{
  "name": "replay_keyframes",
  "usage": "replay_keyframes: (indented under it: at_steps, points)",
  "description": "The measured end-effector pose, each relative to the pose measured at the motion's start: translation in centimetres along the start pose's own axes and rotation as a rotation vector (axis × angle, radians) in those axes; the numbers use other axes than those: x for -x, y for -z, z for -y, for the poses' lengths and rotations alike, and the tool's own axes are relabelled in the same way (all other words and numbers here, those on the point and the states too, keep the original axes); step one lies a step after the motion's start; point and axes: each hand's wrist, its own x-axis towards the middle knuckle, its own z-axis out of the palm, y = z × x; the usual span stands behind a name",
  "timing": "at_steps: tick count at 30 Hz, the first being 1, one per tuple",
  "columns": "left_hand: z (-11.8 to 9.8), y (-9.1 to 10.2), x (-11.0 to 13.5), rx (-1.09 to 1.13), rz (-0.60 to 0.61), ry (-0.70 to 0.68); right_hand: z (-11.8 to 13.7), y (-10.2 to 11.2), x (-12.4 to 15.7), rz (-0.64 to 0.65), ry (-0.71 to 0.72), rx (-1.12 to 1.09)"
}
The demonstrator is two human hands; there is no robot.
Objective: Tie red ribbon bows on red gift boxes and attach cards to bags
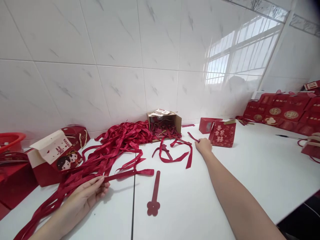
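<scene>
My left hand (87,195) pinches one end of a dark red strip (121,175). A red ribbon (146,172) lies at the strip's far end; whether it passes through the hole there I cannot tell. Out to the right, my right hand (205,146) is closed on the near end of another dark red strip (192,136), beside a small red gift box (223,134). A flower-ended red strip (155,193) lies flat on the table between my hands. Beyond it are a loose ribbon with a strip (175,160) and a big tangle of red ribbons (125,133).
An open cardboard box (178,124) of red strips stands against the tiled wall. Decorated gift boxes (53,150) and an orange-red basket (15,137) are at left. Stacked red boxes (282,106) fill the back right, near another person's hand (315,136) and a pen (287,136).
</scene>
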Motion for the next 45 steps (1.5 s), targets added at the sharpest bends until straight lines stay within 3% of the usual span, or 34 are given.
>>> replay_keyframes:
  at_steps: [7,11,13,17,22,24,26,28,31,35,37,40,45]
  points:
    - [-0.9,-2.2,1.3,-0.046,0.033,-0.037,0.1,0.9,1.7,-0.068,-0.049,-0.273]
    - [-1.1,-2.6,1.2,-0.101,0.048,-0.123,0.9,1.4,4.2,-0.095,-0.146,-0.543]
    - [-1.0,-2.5,1.3,-0.251,0.012,-0.221,1.2,1.7,5.7,-0.090,-0.225,-0.691]
    - [-1.7,-1.4,2.9,-0.781,-0.229,-0.590,1.5,3.2,9.0,-0.103,-0.370,-0.938]
    - [-5.0,1.6,4.8,-1.011,-0.745,-0.909,1.6,6.0,13.2,-0.052,-0.482,-1.170]
    - [-6.9,3.1,4.2,-1.075,-0.906,-0.908,1.7,6.8,14.5,0.009,-0.490,-1.219]
    - [-9.1,4.4,2.8,-1.133,-0.966,-0.768,1.9,7.2,15.5,0.057,-0.479,-1.209]
    - [-11.1,5.4,1.2,-1.250,-0.921,-0.592,2.0,7.3,16.0,0.064,-0.491,-1.202]
    - [-13.3,6.3,-0.6,-1.392,-0.812,-0.473,2.2,7.3,16.7,0.025,-0.526,-1.211]
    - [-13.9,6.1,-0.8,-1.334,-0.676,-0.370,2.6,7.6,18.1,0.071,-0.425,-1.120]
    - [-13.7,5.2,0.0,-1.288,-0.712,-0.430,3.1,8.0,19.0,0.115,-0.388,-1.111]
    - [-13.9,3.2,2.2,-1.176,-0.768,-0.678,4.1,8.7,20.4,0.103,-0.415,-1.137]
    - [-13.8,-0.8,9.6,-0.926,-0.643,-1.059,7.2,10.1,23.6,0.120,-0.480,-1.232]
